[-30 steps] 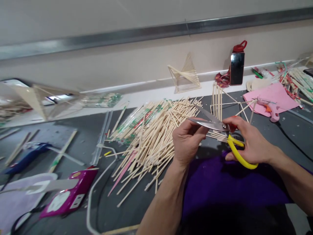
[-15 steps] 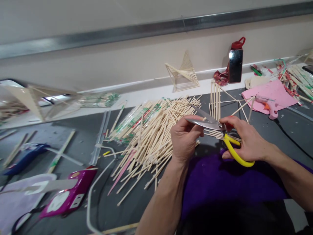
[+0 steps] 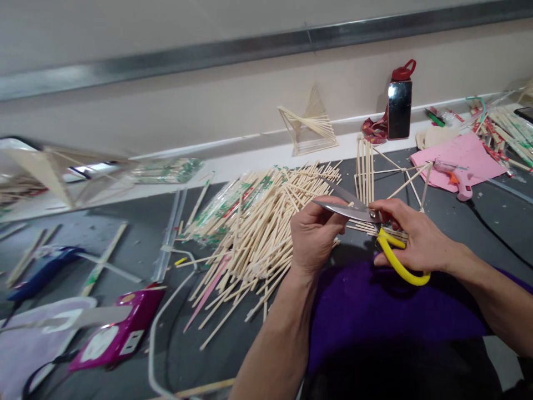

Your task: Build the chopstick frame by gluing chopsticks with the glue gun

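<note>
My right hand [image 3: 420,236] is wrapped round the yellow handles of a pair of scissors [image 3: 402,261]. The blades are spread and point left, over my left hand [image 3: 312,236]. That hand is closed, thumb against fingers, on a thin wooden stick [image 3: 351,205]; its short end shows between the blades, and the rest is hidden. Below the blades, several parallel sticks [image 3: 362,226] lie close to both hands. Just beyond the scissors stands a partly built stick frame [image 3: 365,172]. A big heap of loose sticks [image 3: 258,239] lies left of my left hand.
A pink glue gun [image 3: 456,176] rests on pink sheets [image 3: 485,158] at the right, its cord trailing. A phone [image 3: 400,110] leans on a red-lidded bottle. A finished-looking stick model [image 3: 310,125] stands by the wall. At the left lie a blue glue gun [image 3: 44,269] and a magenta device [image 3: 120,328].
My right hand and the scissors have shifted slightly left. My left hand stays almost in place, with the stick end still between the spread blades.
</note>
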{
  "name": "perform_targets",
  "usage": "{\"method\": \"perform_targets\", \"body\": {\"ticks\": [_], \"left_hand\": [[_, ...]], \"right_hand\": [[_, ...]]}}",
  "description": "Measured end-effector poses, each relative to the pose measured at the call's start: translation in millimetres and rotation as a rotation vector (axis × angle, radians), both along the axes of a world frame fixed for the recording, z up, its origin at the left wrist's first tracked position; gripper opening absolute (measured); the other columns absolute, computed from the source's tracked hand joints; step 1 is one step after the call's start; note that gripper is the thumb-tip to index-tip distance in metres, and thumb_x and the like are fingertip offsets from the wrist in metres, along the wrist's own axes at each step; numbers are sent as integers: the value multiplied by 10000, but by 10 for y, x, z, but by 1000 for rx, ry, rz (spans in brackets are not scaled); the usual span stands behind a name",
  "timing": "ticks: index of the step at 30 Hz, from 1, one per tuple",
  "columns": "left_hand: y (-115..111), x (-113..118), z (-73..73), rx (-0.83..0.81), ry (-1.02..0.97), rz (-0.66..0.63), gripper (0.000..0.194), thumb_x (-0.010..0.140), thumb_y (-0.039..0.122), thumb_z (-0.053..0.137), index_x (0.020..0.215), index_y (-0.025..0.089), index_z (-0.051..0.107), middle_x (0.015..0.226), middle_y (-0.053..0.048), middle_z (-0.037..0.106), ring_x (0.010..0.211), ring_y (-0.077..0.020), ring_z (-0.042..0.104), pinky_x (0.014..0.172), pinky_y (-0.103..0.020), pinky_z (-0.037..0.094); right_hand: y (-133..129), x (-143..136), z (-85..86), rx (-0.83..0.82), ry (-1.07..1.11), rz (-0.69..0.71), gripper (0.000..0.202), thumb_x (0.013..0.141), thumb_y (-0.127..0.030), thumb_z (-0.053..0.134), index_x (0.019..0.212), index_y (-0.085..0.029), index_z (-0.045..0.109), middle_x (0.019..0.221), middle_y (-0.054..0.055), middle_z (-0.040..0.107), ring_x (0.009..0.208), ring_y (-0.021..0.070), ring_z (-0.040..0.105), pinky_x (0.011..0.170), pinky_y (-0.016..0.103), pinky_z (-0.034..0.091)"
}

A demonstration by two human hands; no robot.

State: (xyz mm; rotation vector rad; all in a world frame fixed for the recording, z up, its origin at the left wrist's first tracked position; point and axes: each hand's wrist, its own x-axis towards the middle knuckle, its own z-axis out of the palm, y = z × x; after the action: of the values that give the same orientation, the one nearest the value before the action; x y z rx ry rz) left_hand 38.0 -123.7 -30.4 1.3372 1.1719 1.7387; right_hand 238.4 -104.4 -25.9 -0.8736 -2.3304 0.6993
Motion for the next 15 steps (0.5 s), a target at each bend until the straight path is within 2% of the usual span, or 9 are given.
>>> {"method": "perform_targets", "body": {"ticks": [7, 12, 15], "left_hand": [[-2, 27, -7, 17, 16, -20, 233, 669, 385, 823, 705, 181, 715, 619, 16, 647, 389, -44, 481, 367, -157, 385], [4, -4, -42, -19, -36, -38, 305, 628, 449, 842, 713, 183, 720, 532, 29, 605, 373, -57, 470, 354, -167, 364], [11, -34, -71, -30, -53, -53, 291, 656, 449, 827, 733, 190, 720, 508, 34, 593, 374, -62, 464, 363, -174, 365]], "right_hand": [[30, -17, -77, 82, 9, -22, 610, 760, -280, 703, 1323, -210, 480, 1034, 71, 647, 823, 190, 598, 695, 342, 506], [35, -8, -99, 194, 26, -11, 551, 771, -182, 580, 1314, -185, 491, 1021, 78, 663, 787, 175, 597, 685, 324, 504], [30, 12, -91, 240, -11, -17, 537, 762, -145, 530, 1298, -141, 513, 995, 92, 672, 758, 175, 593, 671, 323, 504]]}}
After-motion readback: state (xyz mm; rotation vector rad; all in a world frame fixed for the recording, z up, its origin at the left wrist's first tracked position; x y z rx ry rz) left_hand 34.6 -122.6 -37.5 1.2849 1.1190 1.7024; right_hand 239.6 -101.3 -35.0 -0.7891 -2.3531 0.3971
